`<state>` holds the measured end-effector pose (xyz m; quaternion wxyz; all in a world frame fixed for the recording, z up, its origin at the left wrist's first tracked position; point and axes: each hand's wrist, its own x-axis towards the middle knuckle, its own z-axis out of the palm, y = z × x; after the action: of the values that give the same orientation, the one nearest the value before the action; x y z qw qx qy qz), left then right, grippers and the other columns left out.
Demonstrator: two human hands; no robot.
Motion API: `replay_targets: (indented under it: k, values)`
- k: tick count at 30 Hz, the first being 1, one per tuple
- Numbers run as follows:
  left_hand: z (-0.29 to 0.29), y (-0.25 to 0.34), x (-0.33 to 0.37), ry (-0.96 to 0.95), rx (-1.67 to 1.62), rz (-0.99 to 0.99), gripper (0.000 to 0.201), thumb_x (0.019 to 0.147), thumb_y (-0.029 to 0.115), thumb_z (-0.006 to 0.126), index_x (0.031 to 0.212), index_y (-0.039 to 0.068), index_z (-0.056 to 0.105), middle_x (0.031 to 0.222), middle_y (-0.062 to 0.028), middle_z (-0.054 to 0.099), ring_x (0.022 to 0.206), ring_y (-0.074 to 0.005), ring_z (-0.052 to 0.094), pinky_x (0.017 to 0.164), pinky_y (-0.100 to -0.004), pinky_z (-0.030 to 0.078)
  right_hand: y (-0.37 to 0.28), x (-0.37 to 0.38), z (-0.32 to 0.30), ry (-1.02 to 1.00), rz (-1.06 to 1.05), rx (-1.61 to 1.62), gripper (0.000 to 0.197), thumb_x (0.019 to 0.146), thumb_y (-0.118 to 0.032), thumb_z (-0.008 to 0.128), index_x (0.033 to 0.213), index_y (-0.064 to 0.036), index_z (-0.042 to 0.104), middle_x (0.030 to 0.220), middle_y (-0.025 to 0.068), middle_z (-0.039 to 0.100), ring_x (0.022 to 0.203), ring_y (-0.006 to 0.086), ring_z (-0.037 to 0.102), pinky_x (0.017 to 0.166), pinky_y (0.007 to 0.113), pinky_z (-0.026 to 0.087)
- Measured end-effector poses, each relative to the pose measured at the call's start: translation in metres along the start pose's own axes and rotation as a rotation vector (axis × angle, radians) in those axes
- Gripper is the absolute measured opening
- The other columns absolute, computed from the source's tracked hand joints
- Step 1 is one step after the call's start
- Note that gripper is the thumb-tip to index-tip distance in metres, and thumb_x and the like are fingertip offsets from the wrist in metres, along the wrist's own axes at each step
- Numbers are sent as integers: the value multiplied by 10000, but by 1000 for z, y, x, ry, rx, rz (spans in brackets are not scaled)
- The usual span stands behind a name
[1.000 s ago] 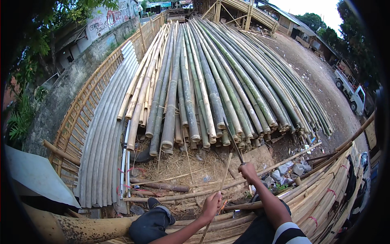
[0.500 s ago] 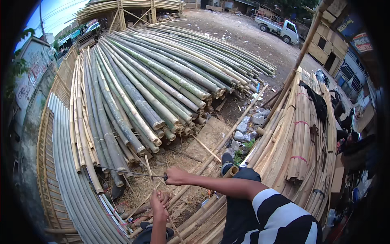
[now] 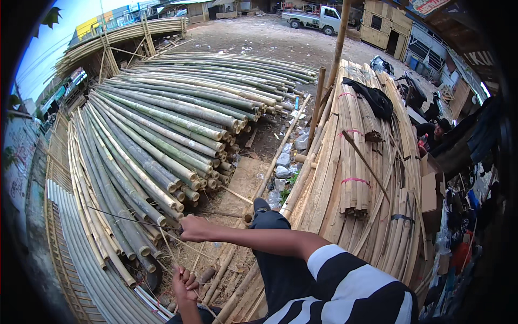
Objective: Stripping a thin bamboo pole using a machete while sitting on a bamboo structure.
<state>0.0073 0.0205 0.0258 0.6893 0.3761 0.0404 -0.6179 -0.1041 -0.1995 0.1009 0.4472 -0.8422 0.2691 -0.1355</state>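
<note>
My right hand (image 3: 195,228) is closed on the handle of a long knife (image 3: 127,218), whose thin dark blade points left over the ends of bamboo poles. Lower down, my left hand (image 3: 185,284) is closed, its curled fingers turned upward. A thin pale bamboo strip (image 3: 167,247) runs from the left hand up toward the knife. Another narrow sliver (image 3: 193,248) slants off below my right fist. Where the strip passes through the left fingers is partly hidden.
A big stack of bamboo poles (image 3: 156,129) fans out ahead. Corrugated sheet (image 3: 81,254) lies at left. Split bamboo bundles (image 3: 353,162) with pink ties lie at right, crossed by a dark stick (image 3: 367,167). An upright pole (image 3: 335,51) stands nearby; a person (image 3: 440,129) is far right.
The view has swung right, so the surroundings sit farther left. My right hand and knife have moved up and away from my left hand. The dark stick now shows across the split bamboo.
</note>
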Motion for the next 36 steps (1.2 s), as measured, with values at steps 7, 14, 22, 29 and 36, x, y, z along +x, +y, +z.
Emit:
replay_targets:
  k: [7,14,22,29,36]
  values:
    - [43,-55,-84,-85,186,23,323,1007,385,403,795,142,392,518,55,221,380,-44,182,319,-183,167,46,-51,22,173,148,-184,311,653,-215,555,679,89,614,663,288,593,619,419,610,625,467,497]
    - [0,-83,-133,-187,-117,-36,351,1014,397,362,780,139,399,519,60,220,385,-49,202,318,-177,188,39,-99,22,85,211,110,269,642,-180,606,587,81,573,515,174,543,464,248,550,484,389,423]
    - [-5,-98,-145,-119,-54,42,347,1017,371,376,765,136,408,531,59,234,398,-50,195,316,-189,174,17,-136,83,27,-103,-314,282,650,-206,582,654,75,595,602,262,565,595,410,588,585,478,462]
    - [-28,-105,-160,-190,-255,34,360,1009,365,404,727,141,392,496,61,232,378,-45,221,323,-179,199,67,-109,67,28,361,157,259,653,-161,636,599,87,584,511,130,540,433,207,524,431,343,408]
    - [-82,-144,-68,-248,-376,-203,341,998,294,433,701,130,400,484,59,259,378,-60,233,334,-183,224,76,-131,107,-166,238,-5,289,632,-214,611,673,73,615,619,220,600,558,311,607,553,403,482]
